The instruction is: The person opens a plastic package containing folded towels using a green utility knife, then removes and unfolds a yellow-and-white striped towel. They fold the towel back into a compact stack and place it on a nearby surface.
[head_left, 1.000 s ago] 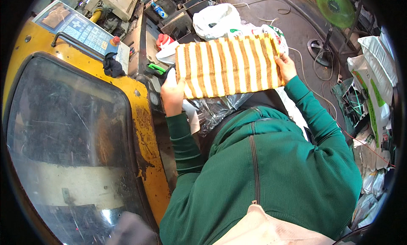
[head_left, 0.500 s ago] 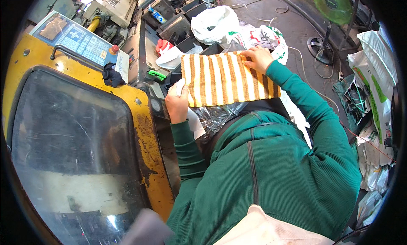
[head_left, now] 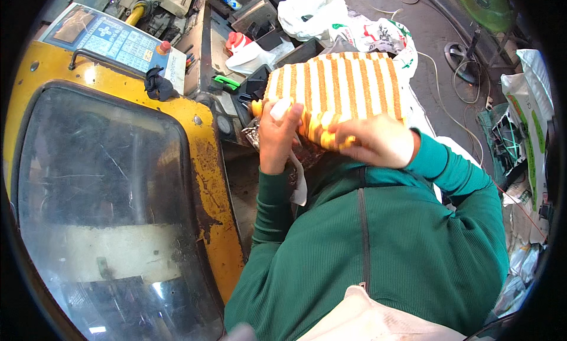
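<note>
A brown, white and yellow striped towel lies spread out in front of my body. Its near edge is bunched, and the yellowish underside shows there. Closed at the towel's near left corner is my left hand, a small white piece showing at its fingers. My right hand, slightly blurred, pinches the near edge further right with bent fingers. Below the left hand, a white strip hangs beside crinkled clear plastic, mostly hidden by the towel and hands.
At left stands a yellow machine with a dark window, a control panel and a red button. Beyond the towel are dark bins, a white plastic bag and a green-handled tool. A green fan stands far right.
My right hand has moved from the towel's far edge to its near edge. The towel now lies further right with its near edge bunched up. The view has shifted slightly.
</note>
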`<state>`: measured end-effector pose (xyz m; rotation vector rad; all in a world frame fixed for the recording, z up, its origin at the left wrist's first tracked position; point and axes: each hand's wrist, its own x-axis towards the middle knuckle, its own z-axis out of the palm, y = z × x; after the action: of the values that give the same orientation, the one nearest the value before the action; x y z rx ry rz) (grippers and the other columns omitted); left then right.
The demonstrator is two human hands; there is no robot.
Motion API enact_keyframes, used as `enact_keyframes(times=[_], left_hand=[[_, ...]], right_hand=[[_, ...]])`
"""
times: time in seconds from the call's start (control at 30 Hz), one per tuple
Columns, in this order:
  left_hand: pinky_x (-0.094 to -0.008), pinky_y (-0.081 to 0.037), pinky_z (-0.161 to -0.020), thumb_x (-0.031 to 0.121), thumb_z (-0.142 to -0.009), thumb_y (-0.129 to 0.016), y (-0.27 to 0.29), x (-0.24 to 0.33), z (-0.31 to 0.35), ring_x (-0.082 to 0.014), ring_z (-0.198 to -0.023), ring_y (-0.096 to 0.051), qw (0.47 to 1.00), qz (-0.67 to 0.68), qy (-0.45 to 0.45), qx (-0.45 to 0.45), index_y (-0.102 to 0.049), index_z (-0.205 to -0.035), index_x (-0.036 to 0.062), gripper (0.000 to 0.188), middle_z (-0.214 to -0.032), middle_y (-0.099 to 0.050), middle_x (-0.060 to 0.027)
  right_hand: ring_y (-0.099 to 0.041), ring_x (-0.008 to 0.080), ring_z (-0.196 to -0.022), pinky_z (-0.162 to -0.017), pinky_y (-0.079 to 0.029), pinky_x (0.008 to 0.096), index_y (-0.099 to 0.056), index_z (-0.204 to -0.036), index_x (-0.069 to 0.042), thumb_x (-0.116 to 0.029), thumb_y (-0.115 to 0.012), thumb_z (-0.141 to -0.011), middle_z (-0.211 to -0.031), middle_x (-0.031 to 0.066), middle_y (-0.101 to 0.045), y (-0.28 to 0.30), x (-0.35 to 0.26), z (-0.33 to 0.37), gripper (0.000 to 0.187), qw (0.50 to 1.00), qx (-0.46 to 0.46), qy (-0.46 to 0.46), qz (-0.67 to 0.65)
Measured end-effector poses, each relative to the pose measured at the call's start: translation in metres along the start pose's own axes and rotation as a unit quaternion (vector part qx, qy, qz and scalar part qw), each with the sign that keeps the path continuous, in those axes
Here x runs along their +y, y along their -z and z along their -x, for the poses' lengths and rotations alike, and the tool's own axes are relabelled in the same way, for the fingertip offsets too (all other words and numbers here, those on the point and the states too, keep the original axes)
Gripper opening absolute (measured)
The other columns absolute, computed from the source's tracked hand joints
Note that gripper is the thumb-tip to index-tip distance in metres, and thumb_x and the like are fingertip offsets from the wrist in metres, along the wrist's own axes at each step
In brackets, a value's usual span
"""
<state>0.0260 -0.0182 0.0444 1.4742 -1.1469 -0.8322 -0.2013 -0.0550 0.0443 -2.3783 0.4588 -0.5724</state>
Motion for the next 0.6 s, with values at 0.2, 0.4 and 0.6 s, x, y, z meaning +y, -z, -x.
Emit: enact_keyframes(times=[0.2, 0.4, 0.6], left_hand=[[-0.0222, -0.049, -0.072, 0.005, -0.083, -0.064, 0.018, -0.031, 0.034, -0.0101, -0.082, -0.059, 0.995, 0.089, -0.024, 0.033, -0.045, -0.118, 0.0002, 0.039, -0.092, -0.06, -0.0063], [-0.0278, -0.05, -0.063, 0.013, -0.082, -0.067, 0.042, -0.004, 0.051, -0.0131, -0.068, -0.063, 0.978, -0.162, -0.113, -0.067, -0.049, -0.13, 0.0081, 0.052, -0.078, -0.064, -0.0069], [-0.0406, -0.05, -0.062, 0.029, -0.079, -0.067, 0.029, -0.022, 0.054, -0.0325, -0.074, -0.065, 0.912, -0.402, -0.073, -0.013, -0.054, -0.117, 0.0124, 0.044, -0.08, -0.066, -0.0152]], right_hand=[[-0.062, 0.0284, -0.092, -0.076, -0.05, 0.0373, -0.06, -0.097, -0.01, -0.016, -0.062, -0.084, -0.123, 0.0097, -0.057, -0.015, 0.005, -0.015, 0.015, 0.97, -0.126, 0.178, -0.111], [-0.058, 0.0319, -0.104, -0.085, -0.048, 0.0388, -0.062, -0.102, -0.007, -0.013, -0.057, -0.088, -0.128, 0.0141, -0.053, -0.007, -0.013, -0.031, 0.016, 0.924, -0.283, 0.191, -0.173], [-0.054, 0.0306, -0.113, -0.091, -0.046, 0.0386, -0.062, -0.105, -0.005, -0.008, -0.054, -0.089, -0.129, 0.0148, -0.052, -0.011, -0.014, -0.037, 0.018, 0.899, -0.313, 0.24, -0.19]])
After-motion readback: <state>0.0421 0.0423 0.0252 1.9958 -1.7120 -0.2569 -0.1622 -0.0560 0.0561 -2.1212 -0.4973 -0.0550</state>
